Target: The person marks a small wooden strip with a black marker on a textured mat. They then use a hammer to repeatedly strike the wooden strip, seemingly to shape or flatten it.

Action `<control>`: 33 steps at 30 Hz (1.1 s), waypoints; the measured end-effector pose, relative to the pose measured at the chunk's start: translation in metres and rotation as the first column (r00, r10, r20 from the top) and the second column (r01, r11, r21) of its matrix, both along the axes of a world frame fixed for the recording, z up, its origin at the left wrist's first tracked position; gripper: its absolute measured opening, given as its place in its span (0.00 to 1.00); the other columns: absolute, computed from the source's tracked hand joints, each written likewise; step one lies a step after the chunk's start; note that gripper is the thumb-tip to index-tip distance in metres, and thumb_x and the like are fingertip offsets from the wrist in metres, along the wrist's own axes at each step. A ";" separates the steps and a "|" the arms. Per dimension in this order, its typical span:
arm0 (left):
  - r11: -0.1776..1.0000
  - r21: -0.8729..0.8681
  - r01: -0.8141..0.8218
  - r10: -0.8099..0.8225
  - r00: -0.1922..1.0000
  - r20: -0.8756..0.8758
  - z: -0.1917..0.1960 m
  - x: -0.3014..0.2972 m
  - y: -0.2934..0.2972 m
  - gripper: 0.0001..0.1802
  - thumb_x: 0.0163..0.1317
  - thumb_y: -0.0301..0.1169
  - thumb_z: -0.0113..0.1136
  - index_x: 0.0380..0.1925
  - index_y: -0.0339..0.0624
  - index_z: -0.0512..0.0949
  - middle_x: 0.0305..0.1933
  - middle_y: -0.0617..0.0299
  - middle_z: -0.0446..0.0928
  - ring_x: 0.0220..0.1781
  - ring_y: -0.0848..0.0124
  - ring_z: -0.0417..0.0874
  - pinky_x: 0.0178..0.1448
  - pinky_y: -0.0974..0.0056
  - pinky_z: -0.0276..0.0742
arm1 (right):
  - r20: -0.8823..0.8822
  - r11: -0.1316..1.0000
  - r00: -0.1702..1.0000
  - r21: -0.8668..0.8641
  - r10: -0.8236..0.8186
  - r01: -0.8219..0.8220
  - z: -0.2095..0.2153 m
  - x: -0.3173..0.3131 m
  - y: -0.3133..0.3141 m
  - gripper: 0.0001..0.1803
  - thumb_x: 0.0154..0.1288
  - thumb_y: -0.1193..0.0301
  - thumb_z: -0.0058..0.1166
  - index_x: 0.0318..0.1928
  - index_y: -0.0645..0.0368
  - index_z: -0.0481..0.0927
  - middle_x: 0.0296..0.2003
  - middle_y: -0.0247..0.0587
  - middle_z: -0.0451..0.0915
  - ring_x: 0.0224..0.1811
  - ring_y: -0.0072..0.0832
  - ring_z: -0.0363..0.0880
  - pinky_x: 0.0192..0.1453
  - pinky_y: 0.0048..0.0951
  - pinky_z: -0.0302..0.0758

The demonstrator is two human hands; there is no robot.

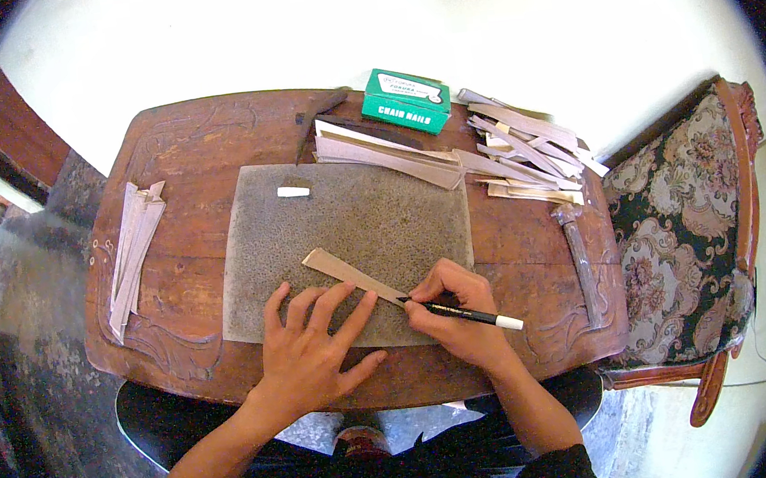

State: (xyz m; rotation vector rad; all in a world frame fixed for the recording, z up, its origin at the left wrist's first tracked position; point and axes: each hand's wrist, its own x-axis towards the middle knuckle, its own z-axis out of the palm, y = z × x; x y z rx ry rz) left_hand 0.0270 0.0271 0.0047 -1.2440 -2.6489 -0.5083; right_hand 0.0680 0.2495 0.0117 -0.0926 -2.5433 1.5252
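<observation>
Under the spread fingers of my left hand (317, 340), a tan tapered strip (340, 270) lies slantwise on a speckled grey-brown board (261, 250). The fingertips press on its near side; nothing is gripped in that hand. My right hand (455, 310) pinches a black pen with a white end (476, 313). Its tip meets the strip's lower right part, which my fingers partly cover. Farther up the board lies a small white block (293, 191), whose kind I cannot make out.
A carved wooden table (193, 256) carries everything. Similar strips (135, 251) lie left; more (385, 157) lie at the board's far edge, and a loose pile (530, 144) lies far right. Behind stands a green box (405, 100). A hammer (578, 263) rests right, near a floral chair (682, 222).
</observation>
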 end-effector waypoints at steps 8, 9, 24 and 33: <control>1.000 -0.003 -0.002 0.002 1.000 0.001 -0.001 0.000 0.000 0.36 0.54 0.57 0.66 0.62 0.58 0.77 0.62 0.63 0.70 0.62 0.61 0.67 0.72 0.39 0.54 | -0.022 1.000 1.000 0.021 0.013 -0.013 -0.002 0.000 0.001 0.10 0.51 0.78 0.67 0.26 0.62 0.75 0.28 0.40 0.80 0.31 0.25 0.79 0.35 0.26 0.73; 1.000 -0.002 -0.002 0.002 1.000 -0.001 -0.001 0.000 0.000 0.36 0.54 0.57 0.66 0.62 0.58 0.77 0.62 0.63 0.71 0.62 0.61 0.67 0.72 0.39 0.55 | -0.020 1.000 1.000 0.026 0.015 -0.014 -0.003 0.000 0.002 0.10 0.51 0.78 0.67 0.26 0.62 0.75 0.28 0.40 0.80 0.31 0.25 0.79 0.35 0.26 0.74; 1.000 -0.006 -0.002 0.002 1.000 0.009 0.000 0.000 0.000 0.37 0.54 0.58 0.66 0.62 0.58 0.76 0.62 0.63 0.71 0.62 0.61 0.67 0.72 0.40 0.54 | -0.030 1.000 0.999 0.019 0.017 -0.016 -0.002 0.000 0.000 0.09 0.50 0.78 0.68 0.27 0.62 0.77 0.28 0.39 0.80 0.30 0.25 0.79 0.34 0.26 0.73; 1.000 -0.002 0.001 -0.001 1.000 0.005 -0.001 0.000 0.000 0.37 0.54 0.58 0.66 0.63 0.58 0.76 0.62 0.63 0.70 0.63 0.61 0.67 0.72 0.40 0.53 | -0.033 0.999 0.999 0.037 0.017 -0.016 -0.003 0.000 0.001 0.09 0.51 0.78 0.68 0.26 0.62 0.77 0.28 0.38 0.80 0.30 0.23 0.78 0.33 0.24 0.73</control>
